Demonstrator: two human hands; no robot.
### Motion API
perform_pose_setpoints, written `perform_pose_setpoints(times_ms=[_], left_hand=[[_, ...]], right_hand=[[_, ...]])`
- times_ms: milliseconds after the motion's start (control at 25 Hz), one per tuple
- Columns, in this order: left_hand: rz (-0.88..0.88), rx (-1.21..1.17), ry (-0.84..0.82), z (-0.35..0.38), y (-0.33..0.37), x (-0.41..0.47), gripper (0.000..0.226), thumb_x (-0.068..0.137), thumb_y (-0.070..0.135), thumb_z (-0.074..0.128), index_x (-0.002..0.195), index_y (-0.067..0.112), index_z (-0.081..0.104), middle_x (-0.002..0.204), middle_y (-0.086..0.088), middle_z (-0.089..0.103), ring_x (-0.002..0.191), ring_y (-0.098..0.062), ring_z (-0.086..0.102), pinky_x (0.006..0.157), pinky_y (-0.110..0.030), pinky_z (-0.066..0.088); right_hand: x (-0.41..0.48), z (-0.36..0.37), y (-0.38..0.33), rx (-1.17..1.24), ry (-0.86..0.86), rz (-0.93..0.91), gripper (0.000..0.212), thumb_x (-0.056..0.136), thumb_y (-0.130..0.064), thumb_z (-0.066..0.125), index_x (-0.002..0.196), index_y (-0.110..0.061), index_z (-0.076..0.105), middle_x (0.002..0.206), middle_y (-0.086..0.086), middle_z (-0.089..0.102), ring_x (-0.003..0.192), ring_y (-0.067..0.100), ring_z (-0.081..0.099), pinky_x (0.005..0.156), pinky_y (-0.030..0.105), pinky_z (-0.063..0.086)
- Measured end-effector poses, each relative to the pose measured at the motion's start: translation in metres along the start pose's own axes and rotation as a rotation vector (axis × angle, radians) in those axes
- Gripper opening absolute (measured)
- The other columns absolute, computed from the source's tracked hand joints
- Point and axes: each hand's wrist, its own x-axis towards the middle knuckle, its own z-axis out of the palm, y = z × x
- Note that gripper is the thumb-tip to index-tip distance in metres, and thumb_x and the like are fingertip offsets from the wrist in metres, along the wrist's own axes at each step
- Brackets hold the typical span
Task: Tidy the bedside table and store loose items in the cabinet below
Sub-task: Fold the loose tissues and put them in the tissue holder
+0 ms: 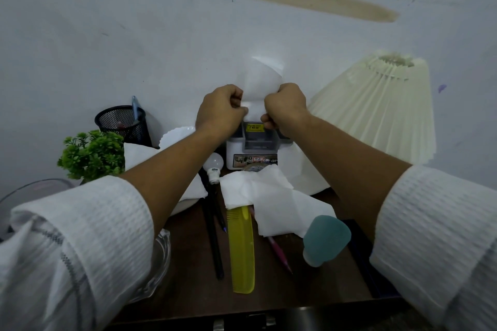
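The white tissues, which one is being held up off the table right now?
The tissue pinched between the left hand and right hand, raised in front of the wall. The other tissues lie crumpled on the table by the yellow comb.

The yellow sticker [255,127] on the grey organiser [258,138] has dark print. It looks like a price, maybe "49", but it is too small to be sure. The white box [236,154] under the organiser has a picture label [255,161] along its front. At the right end of that label are the white letters "OP", and the rest is cut off. The light bulb [213,165] has a small dark mark on its neck, too tiny to read.
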Motion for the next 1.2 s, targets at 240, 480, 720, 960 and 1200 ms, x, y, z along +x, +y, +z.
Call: perform_pose_setpoints(times_ms=[240,480,720,960,1200], left_hand=[[-0.036,0.132,0.037,-0.003,0.002,-0.003,0.016,0.084,0.015,0.073,0.092,0.028,0.067,0.082,0.011,0.067,0.084,-0.015,0.067,0.076,-0.033,0.056],[-0.027,0.077,-0.037,-0.006,-0.003,-0.004,0.017,0.082,0.015,0.077,0.092,0.025,0.068,0.075,0.014,0.065,0.082,-0.013,0.067,0.077,-0.031,0.055],[-0.018,0.041,-0.064,-0.006,0.001,-0.002,0.023,0.079,0.015,0.08,0.097,0.024,0.069,0.079,0.011,0.067,0.085,-0.014,0.067,0.082,-0.034,0.058],[-0.03,0.093,-0.072,-0.004,0.002,-0.002,0.018,0.078,0.017,0.08,0.089,0.023,0.066,0.082,0.006,0.069,0.083,-0.017,0.067,0.08,-0.038,0.058],[0.003,0.11,-0.053,0.0,0.0,-0.003,0.018,0.08,0.02,0.078,0.095,0.018,0.068,0.083,0.003,0.069,0.081,-0.018,0.067,0.079,-0.04,0.058]], right_hand=[[-0.003,0.0,0.004,0.042,0.042,-0.002,0.016,0.092,0.005,0.042,0.093,-0.008,0.052,0.077,0.014,0.061,0.056,0.026,0.067,0.052,0.034,0.057],[0.001,0.011,0.009,-0.055,0.091,-0.074,0.014,0.085,-0.002,0.048,0.093,-0.011,0.056,0.093,0.013,0.065,0.078,0.036,0.072,0.068,0.05,0.064],[-0.003,0.01,0.014,-0.171,0.128,-0.093,0.014,0.09,-0.005,0.051,0.101,-0.013,0.056,0.102,0.01,0.065,0.089,0.036,0.069,0.077,0.05,0.062],[-0.001,0.009,0.018,-0.228,0.099,-0.155,0.013,0.086,-0.006,0.052,0.08,-0.017,0.048,0.083,0.003,0.055,0.082,0.031,0.062,0.065,0.038,0.053],[0.002,0.008,0.022,-0.19,0.078,-0.145,0.012,0.083,-0.006,0.057,0.079,-0.017,0.054,0.085,0.006,0.062,0.079,0.028,0.063,0.068,0.038,0.057]])
